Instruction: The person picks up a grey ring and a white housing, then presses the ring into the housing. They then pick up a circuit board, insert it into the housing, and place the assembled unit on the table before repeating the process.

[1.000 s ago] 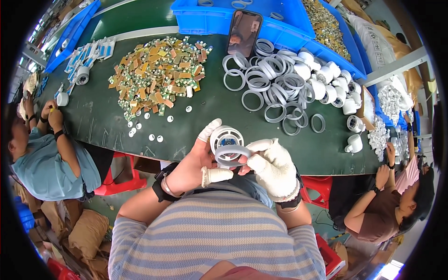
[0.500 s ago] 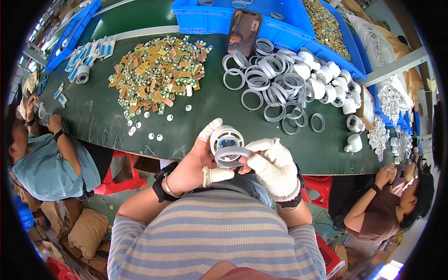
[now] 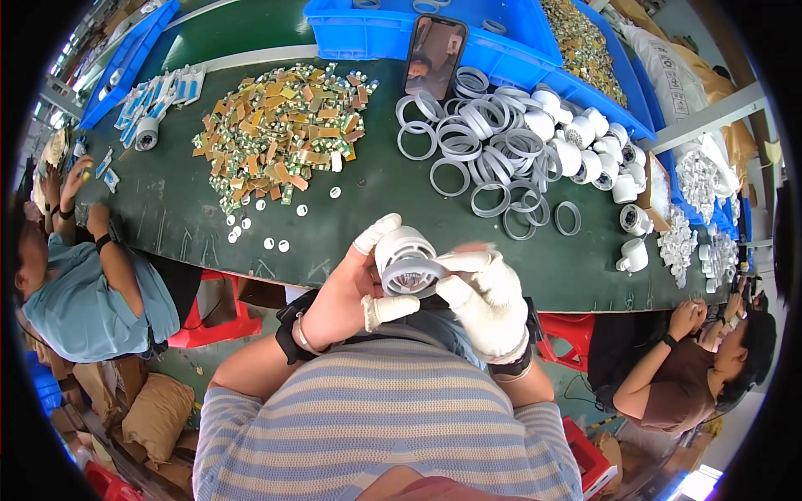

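My left hand (image 3: pixel 347 296), with white covers on some fingertips, is closed around a white round housing (image 3: pixel 399 245) with a slotted rim. In front of the housing's open end sits a grey ring (image 3: pixel 415 269), pinched by my right hand (image 3: pixel 489 301) in a white glove. The ring overlaps the housing's rim; whether it is seated cannot be made out. Both things are held above the near edge of the green table (image 3: pixel 359 188). The housing's inner parts show only partly through the ring.
Beyond my hands are a heap of small circuit boards (image 3: pixel 284 129), a pile of grey rings (image 3: pixel 493 138) and white housings (image 3: pixel 585 146). A phone (image 3: pixel 434 54) leans against a blue bin (image 3: pixel 518 50). Small white discs (image 3: pixel 269 243) lie at left. People sit on both sides.
The housing has tilted, and the grey ring now lies closer over its open end. My right hand has shifted slightly left. The person at left has raised a hand.
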Action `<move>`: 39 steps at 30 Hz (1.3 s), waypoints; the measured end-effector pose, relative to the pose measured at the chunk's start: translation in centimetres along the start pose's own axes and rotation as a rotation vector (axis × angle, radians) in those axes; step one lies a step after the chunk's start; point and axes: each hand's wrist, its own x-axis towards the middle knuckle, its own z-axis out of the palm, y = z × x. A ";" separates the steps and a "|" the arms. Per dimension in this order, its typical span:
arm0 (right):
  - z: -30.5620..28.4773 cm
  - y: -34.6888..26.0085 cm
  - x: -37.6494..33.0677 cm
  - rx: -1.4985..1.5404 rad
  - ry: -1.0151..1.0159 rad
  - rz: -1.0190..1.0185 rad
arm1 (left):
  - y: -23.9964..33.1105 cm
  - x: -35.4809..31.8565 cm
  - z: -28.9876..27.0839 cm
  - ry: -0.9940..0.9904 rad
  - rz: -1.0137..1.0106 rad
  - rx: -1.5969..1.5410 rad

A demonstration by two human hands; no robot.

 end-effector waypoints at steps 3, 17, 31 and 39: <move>0.4 -0.1 0.9 -0.554 0.236 -0.349 | 0.1 -0.6 0.3 0.003 0.063 0.140; 1.4 0.7 2.0 -0.438 0.009 -0.172 | 2.6 0.2 1.3 -0.249 -0.201 0.390; -3.3 1.3 -0.3 -1.303 0.381 -0.394 | 4.6 4.1 -11.9 0.219 0.242 2.071; -4.5 2.7 -0.5 -1.252 0.339 -0.461 | 6.8 3.9 -10.8 0.354 0.512 2.014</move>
